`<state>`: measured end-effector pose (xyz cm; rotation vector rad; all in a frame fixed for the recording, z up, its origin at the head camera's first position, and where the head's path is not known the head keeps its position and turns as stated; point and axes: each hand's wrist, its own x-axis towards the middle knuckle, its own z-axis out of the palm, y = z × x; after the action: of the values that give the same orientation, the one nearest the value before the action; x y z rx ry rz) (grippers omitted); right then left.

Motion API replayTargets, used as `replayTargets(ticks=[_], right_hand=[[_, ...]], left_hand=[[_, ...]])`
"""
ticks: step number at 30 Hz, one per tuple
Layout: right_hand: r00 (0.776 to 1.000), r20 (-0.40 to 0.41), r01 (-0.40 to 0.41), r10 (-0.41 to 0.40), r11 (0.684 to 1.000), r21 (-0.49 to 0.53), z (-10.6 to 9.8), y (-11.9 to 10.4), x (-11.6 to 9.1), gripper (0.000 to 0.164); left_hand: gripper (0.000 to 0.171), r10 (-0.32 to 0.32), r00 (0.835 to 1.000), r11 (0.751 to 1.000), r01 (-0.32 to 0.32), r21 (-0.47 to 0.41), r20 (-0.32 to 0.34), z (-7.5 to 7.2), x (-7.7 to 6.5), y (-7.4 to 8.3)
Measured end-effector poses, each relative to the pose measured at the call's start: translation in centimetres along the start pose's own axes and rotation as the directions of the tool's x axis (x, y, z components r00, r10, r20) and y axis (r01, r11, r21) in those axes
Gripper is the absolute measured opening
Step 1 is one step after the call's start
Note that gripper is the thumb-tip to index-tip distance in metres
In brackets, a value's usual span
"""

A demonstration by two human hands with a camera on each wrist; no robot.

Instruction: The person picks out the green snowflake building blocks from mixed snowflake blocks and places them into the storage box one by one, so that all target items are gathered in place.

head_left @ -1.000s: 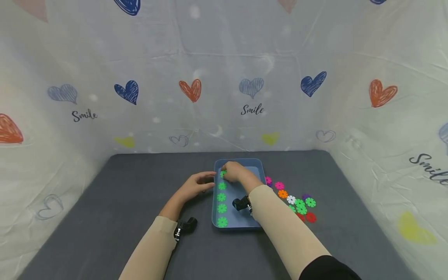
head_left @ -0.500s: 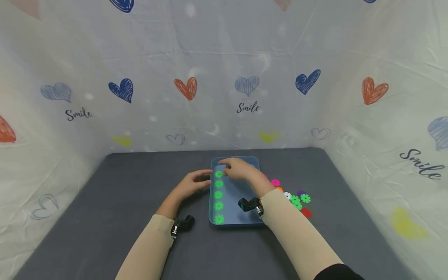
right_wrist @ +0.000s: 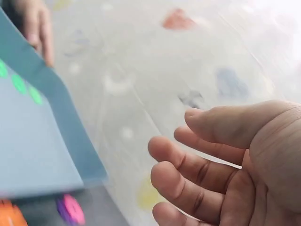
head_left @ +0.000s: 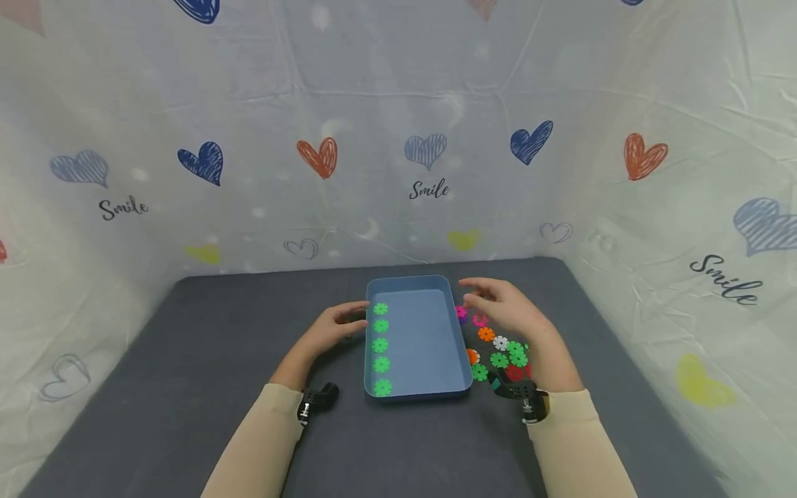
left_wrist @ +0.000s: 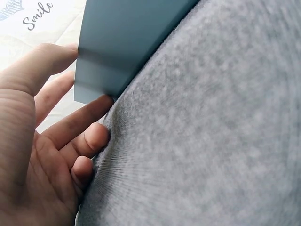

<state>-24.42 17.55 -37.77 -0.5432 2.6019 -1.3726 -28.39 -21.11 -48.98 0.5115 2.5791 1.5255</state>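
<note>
A blue tray lies on the dark cloth, with a column of several green flower-shaped discs along its left side. My left hand rests its thumb and fingertips against the tray's left wall; the left wrist view has the thumb and fingers at the wall and cloth. Past the tray's right edge hovers my right hand, fingers loosely bent and holding nothing, as the right wrist view confirms. Below it lie loose flower discs: a pink one, an orange one, a white one and several green ones.
Red discs lie partly hidden by the right wrist and its camera. The dark grey cloth covers the table. Behind and at both sides hangs a pale curtain printed with hearts.
My right hand has let go of the topmost green disc, lifted out of the tray and swung right above the loose discs. The left hand stays at the tray's left wall. The view has shifted slightly.
</note>
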Motion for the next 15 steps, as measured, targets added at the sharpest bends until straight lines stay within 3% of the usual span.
replayTargets(ticks=[7,10,12,15], right_hand=[[0.985,-0.104,-0.140,0.139,0.990,-0.003,-2.9,4.1,-3.7,0.048],[0.970,-0.138,-0.210,0.199,0.976,-0.063,-3.6,6.0,-4.7,0.048],[0.963,-0.144,-0.245,0.229,0.964,-0.100,-4.0,7.2,-5.3,0.048],[0.948,-0.101,-0.310,0.303,0.948,-0.073,-4.5,8.7,-6.0,0.047]], left_hand=[[0.054,-0.003,1.000,1.000,0.003,0.002,-0.009,0.4,-0.1,-0.1],[0.054,-0.005,1.000,1.000,0.005,-0.001,-0.002,0.4,-0.1,-0.1],[0.053,-0.002,1.000,1.000,0.002,-0.006,0.000,0.3,0.0,-0.1],[0.053,0.002,1.000,1.000,-0.002,-0.009,-0.001,0.1,0.2,0.0]])
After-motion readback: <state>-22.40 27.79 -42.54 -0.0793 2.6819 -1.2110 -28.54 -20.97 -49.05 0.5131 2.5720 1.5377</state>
